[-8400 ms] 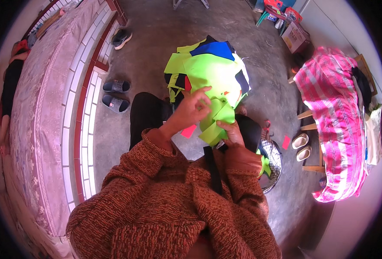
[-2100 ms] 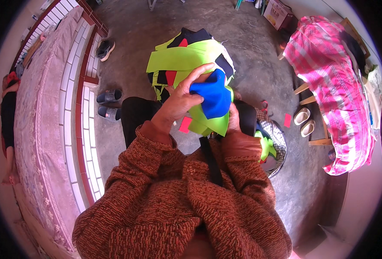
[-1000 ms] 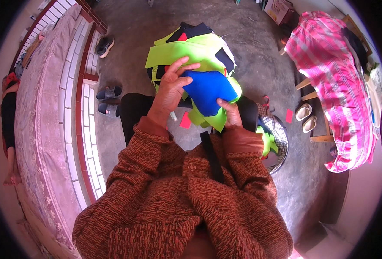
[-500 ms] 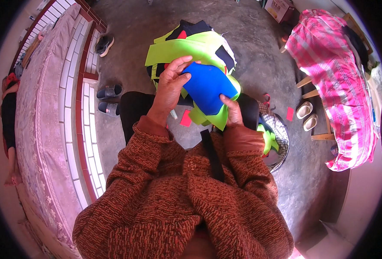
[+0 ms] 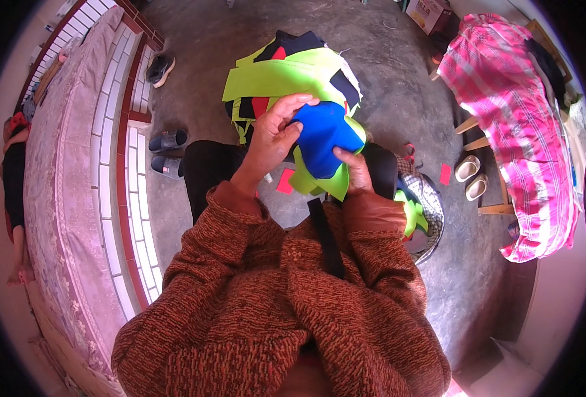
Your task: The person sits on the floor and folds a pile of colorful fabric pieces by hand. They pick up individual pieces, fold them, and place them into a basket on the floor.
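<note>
Noted at centre, near side of cloth pile (image 5: 276,81): blue cloth piece (image 5: 323,137) over lime-green pieces (image 5: 335,186). Pinched at left edge by left hand (image 5: 273,135); clamped with the green at right by right hand (image 5: 358,173), thumb on top. On floor, nearer and left: red scrap (image 5: 285,181).

Between your left fingertips (image 5: 297,100) and right thumb (image 5: 347,157) the blue piece (image 5: 321,135) looks like smooth, matt cloth — and the lime-green pieces (image 5: 337,185) just under it share that flat finish, as does most of the cloth heap (image 5: 273,79) beyond your fingers. On your side of them, your jacket (image 5: 240,304) is rough, nubbly knit, while the floor (image 5: 200,86) beneath looks like smooth concrete with a faint sheen. Well right of your fingers, soft plaid cloth (image 5: 505,145) hangs above wooden legs (image 5: 495,210); well left run glossy white tiles (image 5: 104,175).
</note>
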A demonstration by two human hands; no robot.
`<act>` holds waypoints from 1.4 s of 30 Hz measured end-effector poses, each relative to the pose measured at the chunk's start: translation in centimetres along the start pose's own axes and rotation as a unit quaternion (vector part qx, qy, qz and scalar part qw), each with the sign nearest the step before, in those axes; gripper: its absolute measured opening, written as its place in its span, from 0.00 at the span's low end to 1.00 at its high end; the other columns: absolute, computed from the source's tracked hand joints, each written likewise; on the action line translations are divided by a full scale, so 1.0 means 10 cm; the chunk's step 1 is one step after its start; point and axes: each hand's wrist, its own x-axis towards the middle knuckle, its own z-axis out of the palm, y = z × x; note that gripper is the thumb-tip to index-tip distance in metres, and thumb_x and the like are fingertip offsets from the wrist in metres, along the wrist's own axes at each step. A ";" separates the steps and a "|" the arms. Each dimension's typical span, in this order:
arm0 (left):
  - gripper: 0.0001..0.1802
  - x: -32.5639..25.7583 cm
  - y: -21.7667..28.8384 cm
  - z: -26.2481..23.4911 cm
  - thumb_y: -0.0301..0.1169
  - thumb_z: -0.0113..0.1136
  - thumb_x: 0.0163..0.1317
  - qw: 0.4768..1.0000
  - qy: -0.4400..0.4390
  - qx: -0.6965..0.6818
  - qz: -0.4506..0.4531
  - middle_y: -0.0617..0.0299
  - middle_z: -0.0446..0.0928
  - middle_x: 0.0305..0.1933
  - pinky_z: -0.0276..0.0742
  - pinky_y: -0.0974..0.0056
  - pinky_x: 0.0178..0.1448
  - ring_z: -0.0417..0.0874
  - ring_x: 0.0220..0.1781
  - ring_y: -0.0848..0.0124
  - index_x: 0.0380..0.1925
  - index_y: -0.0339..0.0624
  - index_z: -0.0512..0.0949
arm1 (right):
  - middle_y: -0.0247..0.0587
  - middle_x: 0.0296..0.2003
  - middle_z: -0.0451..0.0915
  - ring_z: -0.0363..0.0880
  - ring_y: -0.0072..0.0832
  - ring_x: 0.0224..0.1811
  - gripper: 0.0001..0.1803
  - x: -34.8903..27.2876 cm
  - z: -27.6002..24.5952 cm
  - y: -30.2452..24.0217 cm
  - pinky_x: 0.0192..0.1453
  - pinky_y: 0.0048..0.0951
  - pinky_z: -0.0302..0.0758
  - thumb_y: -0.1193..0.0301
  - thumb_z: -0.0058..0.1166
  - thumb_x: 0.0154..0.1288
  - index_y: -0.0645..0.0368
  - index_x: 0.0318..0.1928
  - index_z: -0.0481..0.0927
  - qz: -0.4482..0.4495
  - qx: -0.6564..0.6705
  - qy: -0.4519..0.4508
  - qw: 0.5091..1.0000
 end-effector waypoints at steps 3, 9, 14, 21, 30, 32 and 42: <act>0.25 0.00 0.05 0.05 0.11 0.45 0.57 0.999 -0.013 0.037 0.013 0.51 0.72 0.58 0.62 0.64 0.67 0.71 0.63 0.67 0.57 0.35 0.67 | 0.48 0.55 0.73 0.75 0.41 0.55 0.33 -0.01 0.02 0.01 0.61 0.46 0.71 0.78 0.59 0.55 0.61 0.62 0.64 -0.008 -0.023 0.009 1.000; 0.21 0.00 0.02 0.03 0.12 0.47 0.59 0.987 0.033 0.155 0.039 0.57 0.75 0.55 0.67 0.67 0.62 0.75 0.57 0.71 0.53 0.37 0.71 | 0.44 0.52 0.76 0.76 0.38 0.53 0.30 0.00 0.06 0.01 0.60 0.42 0.72 0.79 0.58 0.56 0.60 0.60 0.67 -0.028 -0.040 0.028 0.998; 0.20 -0.02 -0.03 0.03 0.11 0.47 0.59 0.986 0.070 0.152 0.002 0.61 0.77 0.51 0.72 0.71 0.54 0.78 0.50 0.75 0.50 0.37 0.74 | 0.45 0.52 0.75 0.76 0.39 0.53 0.31 -0.01 0.11 0.00 0.59 0.43 0.72 0.78 0.60 0.55 0.60 0.61 0.66 -0.034 -0.063 0.029 0.997; 0.22 -0.02 -0.01 0.14 0.14 0.55 0.55 0.963 0.048 0.255 0.072 0.58 0.79 0.48 0.73 0.70 0.52 0.79 0.48 0.74 0.51 0.38 0.74 | 0.40 0.51 0.76 0.76 0.34 0.53 0.29 0.04 0.02 0.07 0.57 0.39 0.74 0.78 0.59 0.55 0.58 0.59 0.68 -0.057 -0.131 0.031 0.989; 0.29 -0.04 -0.21 0.14 0.15 0.61 0.51 0.945 0.134 0.290 0.067 0.56 0.77 0.50 0.73 0.67 0.54 0.78 0.49 0.72 0.55 0.41 0.70 | 0.37 0.48 0.79 0.78 0.30 0.49 0.27 -0.02 0.13 0.07 0.56 0.35 0.74 0.82 0.60 0.55 0.58 0.57 0.72 -0.051 -0.093 0.023 0.994; 0.29 -0.03 -0.17 0.11 0.15 0.61 0.51 0.958 0.132 0.252 0.046 0.55 0.77 0.50 0.72 0.67 0.54 0.78 0.50 0.71 0.55 0.41 0.70 | 0.37 0.48 0.79 0.78 0.30 0.48 0.26 -0.03 0.14 0.06 0.56 0.34 0.74 0.81 0.60 0.55 0.58 0.56 0.73 -0.043 -0.098 0.021 0.994; 0.28 0.00 -0.07 0.00 0.16 0.57 0.51 0.898 0.057 0.416 0.131 0.50 0.75 0.49 0.76 0.57 0.47 0.79 0.48 0.51 0.54 0.46 0.70 | 0.35 0.45 0.80 0.78 0.27 0.46 0.23 0.06 -0.06 0.15 0.54 0.32 0.74 0.80 0.62 0.54 0.58 0.52 0.76 -0.033 -0.154 0.013 0.987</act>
